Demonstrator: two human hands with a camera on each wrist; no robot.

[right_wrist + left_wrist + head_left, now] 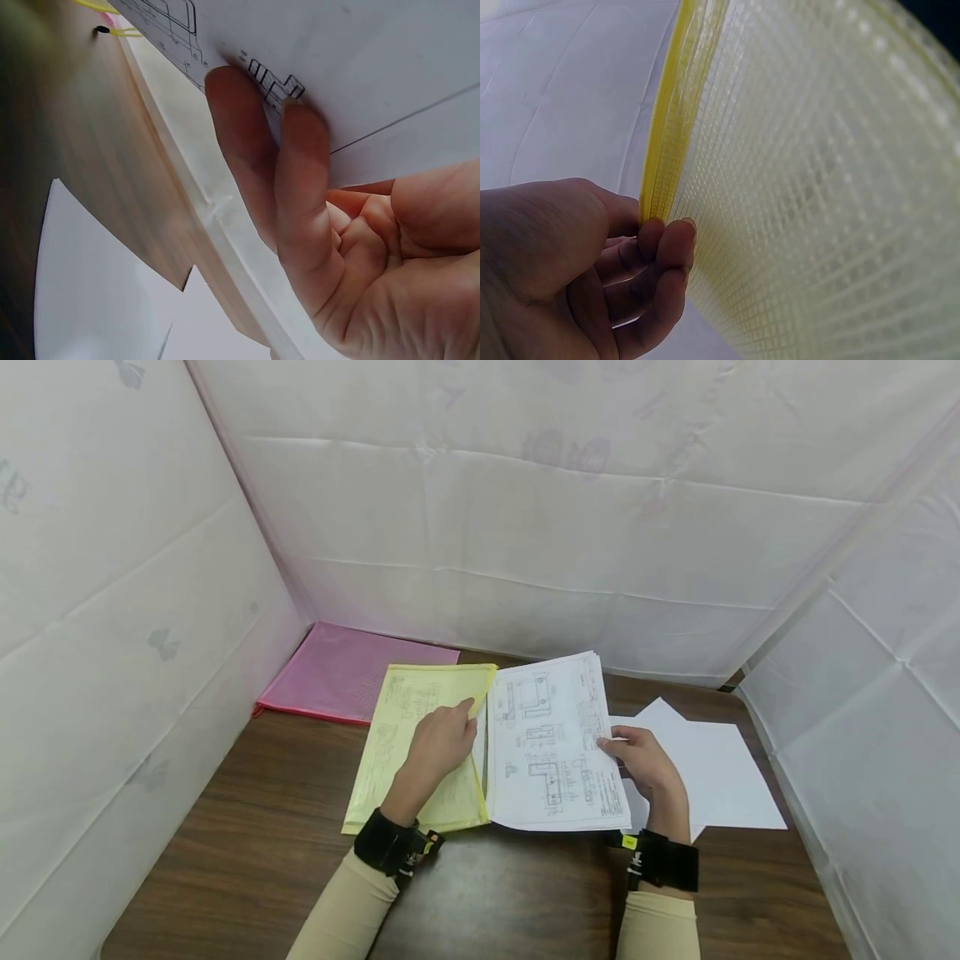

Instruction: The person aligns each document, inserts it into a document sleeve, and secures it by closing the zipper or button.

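A yellow mesh document pouch (pixel 408 739) lies on the brown table (pixel 247 852). My left hand (pixel 442 739) pinches its yellow zipper edge (pixel 667 135) and lifts the flap. The mesh (pixel 832 187) fills the left wrist view. A stack of printed technical drawings (pixel 551 752) is half inside the pouch opening, its right side raised. My right hand (pixel 645 760) holds the stack's right edge, fingers (pixel 300 172) curled under the sheets (pixel 360 67).
A pink mesh pouch (pixel 348 672) lies at the back left against the white cloth wall (pixel 525 527). Blank white sheets (pixel 708 768) lie on the table under and to the right of my right hand. White cloth walls enclose three sides.
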